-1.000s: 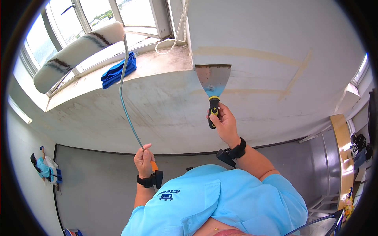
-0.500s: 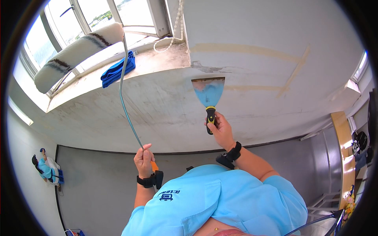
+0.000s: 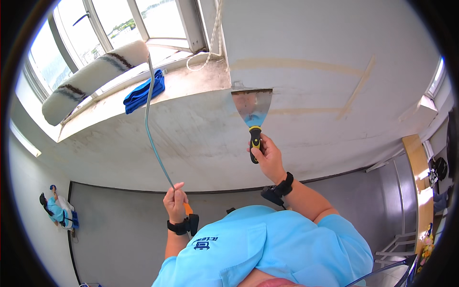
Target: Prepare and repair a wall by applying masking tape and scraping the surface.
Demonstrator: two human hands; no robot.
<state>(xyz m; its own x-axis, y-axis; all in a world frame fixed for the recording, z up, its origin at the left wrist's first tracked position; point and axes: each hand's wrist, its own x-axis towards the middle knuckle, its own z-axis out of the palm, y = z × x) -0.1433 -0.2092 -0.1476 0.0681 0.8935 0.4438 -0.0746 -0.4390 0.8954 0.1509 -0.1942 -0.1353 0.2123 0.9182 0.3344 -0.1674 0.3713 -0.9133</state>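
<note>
A long-frame paint roller is in my left hand (image 3: 176, 203), fingers closed round its orange handle (image 3: 188, 209). Its bent metal rod (image 3: 150, 131) runs up to a white fluffy sleeve (image 3: 95, 79) with dark stripes, in front of the window. My right hand (image 3: 270, 159) grips a wide scraper (image 3: 251, 106) by its black and yellow handle, thumb along the front. The blade points up, its edge just below a damaged patch (image 3: 258, 87) on the wall (image 3: 296, 134); whether it touches the wall I cannot tell.
A folded blue cloth (image 3: 143, 91) lies on the stained window sill (image 3: 191, 79). A white cord (image 3: 217, 33) hangs beside the open window. Tape-like beige bands (image 3: 306, 64) mark the wall. Another person (image 3: 60, 210) works far left. A wooden counter (image 3: 416, 167) stands at the right.
The roller and my left hand have come slightly lower. The scraper's edge has risen closer to the damaged patch, and its blade reflects less blue. Both grips are the same.
</note>
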